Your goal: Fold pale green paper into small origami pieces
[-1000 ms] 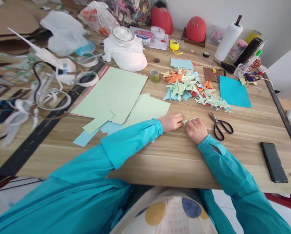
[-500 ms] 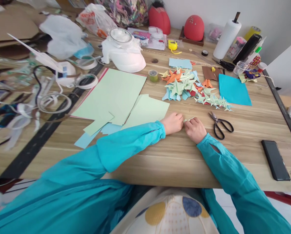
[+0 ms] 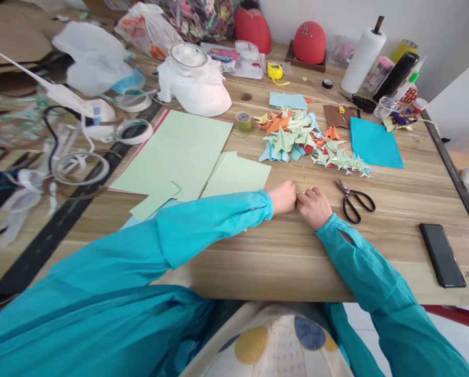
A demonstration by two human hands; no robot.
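Observation:
My left hand (image 3: 283, 197) and my right hand (image 3: 314, 208) meet above the table, both closed, with fingertips pinched on a small pale green piece of paper (image 3: 302, 191). Most of that piece is hidden by the fingers. Black-handled scissors (image 3: 352, 201) lie just right of my right hand, blades partly apart. Beyond my hands sits a pile of folded paper stars and cranes (image 3: 293, 133) in green, orange, blue and red. Left of my left hand lie light green paper sheets (image 3: 238, 175), and a large green sheet (image 3: 179, 146) rests on a red-edged one.
A black phone (image 3: 442, 255) lies at the right front. A turquoise square (image 3: 377, 142) and a spool of thread (image 3: 243, 121) flank the paper pile. Tape rolls (image 3: 132, 131), a glue gun (image 3: 77, 107) and a white-wrapped form (image 3: 195, 86) crowd the left and back.
My left hand has shifted slightly right, closer to my right hand, and its sleeve covers more of the blue paper. The whole view has moved a little. Both hands keep their pinch.

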